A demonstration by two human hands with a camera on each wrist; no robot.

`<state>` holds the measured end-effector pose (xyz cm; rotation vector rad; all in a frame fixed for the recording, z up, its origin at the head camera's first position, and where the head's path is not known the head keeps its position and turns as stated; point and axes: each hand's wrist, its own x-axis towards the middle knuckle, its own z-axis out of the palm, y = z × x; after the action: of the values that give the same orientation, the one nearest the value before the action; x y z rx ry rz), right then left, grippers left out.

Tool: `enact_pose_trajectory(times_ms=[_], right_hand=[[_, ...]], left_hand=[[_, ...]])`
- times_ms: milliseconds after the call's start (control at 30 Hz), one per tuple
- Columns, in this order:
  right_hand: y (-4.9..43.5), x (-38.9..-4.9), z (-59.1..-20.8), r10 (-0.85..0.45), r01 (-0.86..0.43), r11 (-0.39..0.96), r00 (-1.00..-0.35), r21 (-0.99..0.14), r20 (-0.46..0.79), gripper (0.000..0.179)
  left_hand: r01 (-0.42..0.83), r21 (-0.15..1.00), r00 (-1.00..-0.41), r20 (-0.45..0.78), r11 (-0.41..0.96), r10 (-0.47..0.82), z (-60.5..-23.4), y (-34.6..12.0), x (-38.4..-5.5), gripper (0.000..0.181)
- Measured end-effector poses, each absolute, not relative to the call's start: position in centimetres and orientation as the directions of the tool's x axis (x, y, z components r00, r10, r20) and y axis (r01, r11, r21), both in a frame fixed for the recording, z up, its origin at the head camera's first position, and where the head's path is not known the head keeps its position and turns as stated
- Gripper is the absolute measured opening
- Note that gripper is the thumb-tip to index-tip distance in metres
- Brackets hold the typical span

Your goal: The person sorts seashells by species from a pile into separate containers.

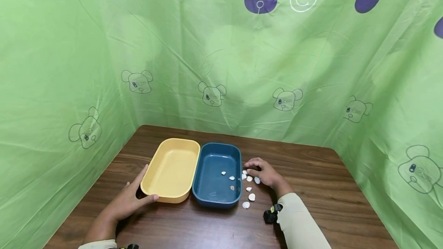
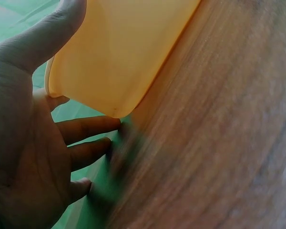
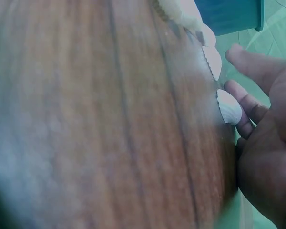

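Observation:
A yellow tray (image 1: 169, 172) stands on the left, long side against a dark blue tray (image 1: 216, 199). My left hand (image 1: 129, 199) spans the yellow tray's near left corner, thumb along the front and straight, spread fingers at the left side; the left wrist view shows the tray wall (image 2: 114, 52) beside the thumb. Just right of the blue tray my right hand (image 1: 264, 173) hovers low over several white seashells (image 1: 249, 178), thumb apart from the fingers. In the right wrist view one ribbed shell (image 3: 229, 107) lies close to those fingers. Nothing shows held in either hand.
Inside the blue tray lie a few shells (image 1: 232, 178), one brownish. Nearer the front edge, loose shells (image 1: 246, 205) rest on the dark wooden table (image 1: 311, 203). A green printed curtain (image 1: 242, 57) hangs behind and along both sides.

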<state>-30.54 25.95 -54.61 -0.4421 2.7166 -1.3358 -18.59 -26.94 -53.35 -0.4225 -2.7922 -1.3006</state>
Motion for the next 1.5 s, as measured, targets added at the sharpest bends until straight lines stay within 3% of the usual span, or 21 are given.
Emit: enact_pose_trajectory(times_ms=[400, 1200, 1500], right_hand=[[25.58, -30.40, -54.18, -0.299, -0.209, 0.721, -0.954, -0.661, -0.023, 0.025], [24.96, -30.28, -54.14, -0.304, -0.222, 0.737, -0.952, -0.639, -0.019, 0.020], [25.17, -30.34, -53.84, -0.294, -0.191, 0.690, -0.955, -0.698, -0.028, 0.028]], left_hand=[[0.263, 0.754, -0.961, 0.150, 0.602, 0.233, -53.37, -26.91, -18.72, 0.115], [0.245, 0.743, -0.966, 0.134, 0.622, 0.220, -53.17, -26.98, -18.36, 0.115], [0.266, 0.744, -0.961, 0.154, 0.613, 0.230, -53.24, -26.95, -18.45, 0.114]])
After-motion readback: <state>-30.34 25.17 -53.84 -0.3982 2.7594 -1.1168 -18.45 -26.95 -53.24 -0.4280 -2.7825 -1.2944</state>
